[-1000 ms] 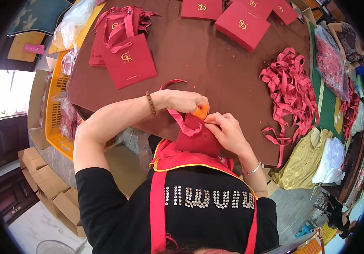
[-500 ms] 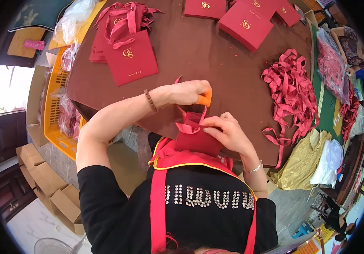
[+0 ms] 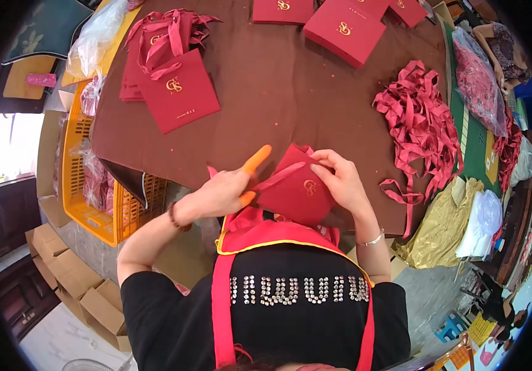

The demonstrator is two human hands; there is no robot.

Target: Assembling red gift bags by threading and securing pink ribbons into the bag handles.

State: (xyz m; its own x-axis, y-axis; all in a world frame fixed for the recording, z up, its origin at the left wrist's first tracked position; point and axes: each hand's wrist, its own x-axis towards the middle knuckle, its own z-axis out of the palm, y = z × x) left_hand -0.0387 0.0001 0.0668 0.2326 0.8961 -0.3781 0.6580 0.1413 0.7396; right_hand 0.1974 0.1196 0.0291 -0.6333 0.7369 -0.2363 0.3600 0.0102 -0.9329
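A small red paper gift bag [image 3: 294, 188] with a gold emblem is tilted at the near edge of the brown table [image 3: 278, 105]. My right hand [image 3: 340, 179] grips its right side. My left hand [image 3: 226, 188], with orange rubber tips on two fingers, pinches a red ribbon handle [image 3: 278, 176] at the bag's left edge. A stack of finished red bags with ribbon handles [image 3: 170, 83] lies at the far left of the table. A heap of loose red ribbons [image 3: 424, 127] lies to the right.
Flat red bags [image 3: 343, 28] lie at the table's far edge. An orange plastic crate [image 3: 86, 185] stands left of the table, with cardboard boxes [image 3: 68, 278] on the floor beside it. Plastic-wrapped bundles [image 3: 479, 80] and a gold cloth [image 3: 439, 226] sit at the right.
The bag has been turned so its emblem faces up. My left hand moved down and left, drawing the ribbon out from the bag. My right hand shifted onto the bag's right side.
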